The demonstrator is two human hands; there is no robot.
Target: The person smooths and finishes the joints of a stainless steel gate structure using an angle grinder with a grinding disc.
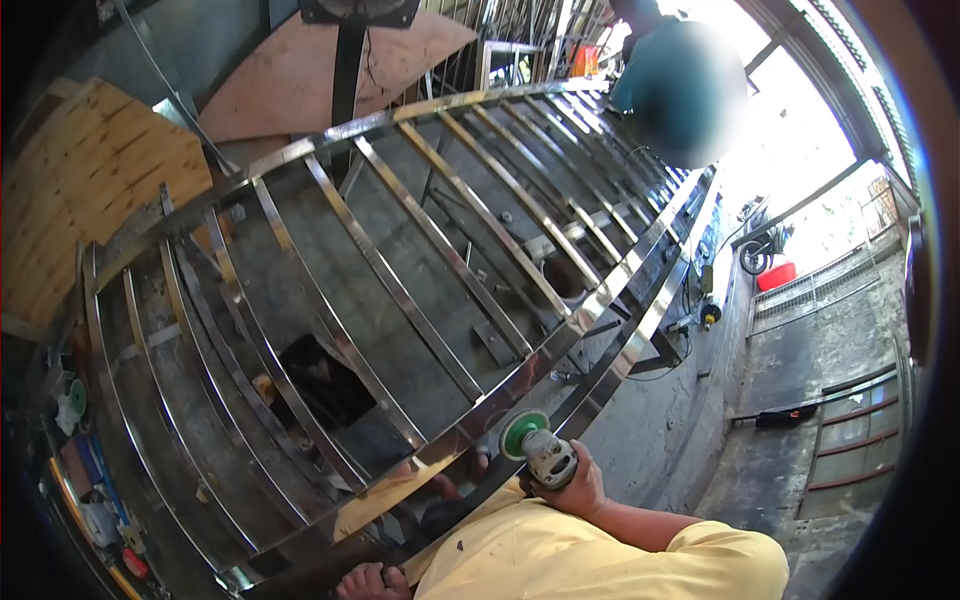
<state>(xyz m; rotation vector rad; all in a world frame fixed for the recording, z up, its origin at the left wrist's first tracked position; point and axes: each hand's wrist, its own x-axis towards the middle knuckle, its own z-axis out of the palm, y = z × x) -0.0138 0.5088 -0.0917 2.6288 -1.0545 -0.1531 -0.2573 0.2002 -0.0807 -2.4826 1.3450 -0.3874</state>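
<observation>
My right hand (583,486) is wrapped round the grey body of an angle grinder (552,458). A round green disc (523,434) on the grinder faces the near rail of a large shiny metal frame (470,425); whether they touch I cannot tell. Many polished bars cross this frame. Low in the view, my left hand (374,581) has its fingers curled by the frame's near edge; what it holds, if anything, is hidden. Yellow cloth covers my body between the two hands.
Another person (680,90) in a teal top is at the frame's far end. Plywood (100,200) stands at the left. Tools (100,500) lie at lower left. A red basin (776,276) and a wheel (754,257) are at the right, beyond cables on the floor.
</observation>
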